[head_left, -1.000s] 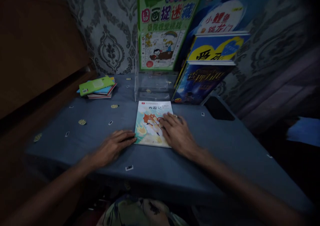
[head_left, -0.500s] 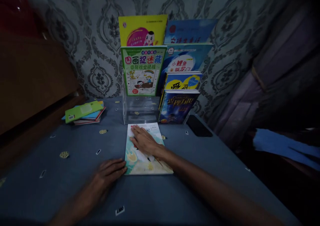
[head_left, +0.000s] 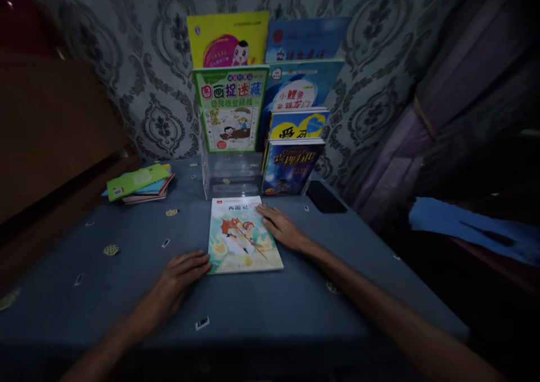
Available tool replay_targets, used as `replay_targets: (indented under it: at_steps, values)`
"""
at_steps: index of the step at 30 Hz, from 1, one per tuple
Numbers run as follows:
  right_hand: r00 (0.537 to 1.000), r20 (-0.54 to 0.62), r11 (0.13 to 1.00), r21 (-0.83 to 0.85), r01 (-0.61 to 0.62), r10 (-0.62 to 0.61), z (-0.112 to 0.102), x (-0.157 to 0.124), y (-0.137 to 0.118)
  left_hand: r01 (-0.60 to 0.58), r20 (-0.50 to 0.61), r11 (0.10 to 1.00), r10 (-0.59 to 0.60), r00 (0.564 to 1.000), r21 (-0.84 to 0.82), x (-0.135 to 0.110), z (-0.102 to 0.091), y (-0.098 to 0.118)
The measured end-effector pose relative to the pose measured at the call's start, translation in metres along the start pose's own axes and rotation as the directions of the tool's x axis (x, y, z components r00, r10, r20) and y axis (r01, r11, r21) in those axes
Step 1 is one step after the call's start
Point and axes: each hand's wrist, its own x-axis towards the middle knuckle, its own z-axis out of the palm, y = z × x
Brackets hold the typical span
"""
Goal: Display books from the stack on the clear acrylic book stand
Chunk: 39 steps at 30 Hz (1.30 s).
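A closed picture book (head_left: 243, 238) with a pale teal illustrated cover lies flat on the cloth-covered table, in front of the clear rack. My left hand (head_left: 183, 269) rests on the table with fingers stretched out, their tips at the book's lower left edge. At the book's upper right edge, the fingertips of my right hand (head_left: 280, 224) touch the cover, fingers extended. Neither hand grips the book. Behind it, a clear acrylic rack (head_left: 230, 186) bears a green picture book (head_left: 232, 109) on its left side and a dark blue book (head_left: 292, 167) at lower right.
More books stand in the rack's upper tiers, among them a yellow book (head_left: 248, 25) and a teal book (head_left: 324, 81). A small stack of books (head_left: 139, 182) lies at the left. A black phone-like slab (head_left: 325, 196) sits right of the rack. A purple curtain (head_left: 392, 151) hangs at right.
My right hand has slid from the middle of the cover to its upper right edge, uncovering the title and picture. My left hand stays by the left edge. The view has shifted slightly.
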Motion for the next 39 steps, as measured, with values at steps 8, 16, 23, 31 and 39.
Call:
replay_targets:
  at_steps: [8, 16, 23, 31, 39]
  values:
    - [0.994, 0.002, 0.993, 0.029, 0.113, -0.113, -0.003, -0.111, -0.062, 0.037, -0.018, 0.999, -0.038, 0.999, -0.035, -0.002, 0.003, -0.001]
    - [0.969, 0.127, 0.971, -0.083, 0.222, -0.211, 0.036, -0.096, -0.137, -0.059, 0.022, 0.998, 0.059, 0.998, 0.006, 0.017, 0.014, 0.029]
    - [0.989, 0.016, 0.979, -0.139, 0.149, -0.149, 0.015, -0.113, -0.107, -0.006, 0.017, 0.999, 0.006, 1.000, 0.035, 0.018, 0.006, 0.034]
    - [0.992, -0.121, 0.997, -0.067, 0.027, -0.035, -0.001, -0.088, -0.073, 0.424, -0.035, 0.901, -0.423, 0.906, 0.090, 0.050, 0.019, 0.009]
    - [0.990, -0.128, 0.995, -0.070, -0.072, 0.062, 0.004, -0.041, -0.056, 0.562, -0.111, 0.624, -0.716, 0.689, -0.543, 0.102, 0.033, -0.017]
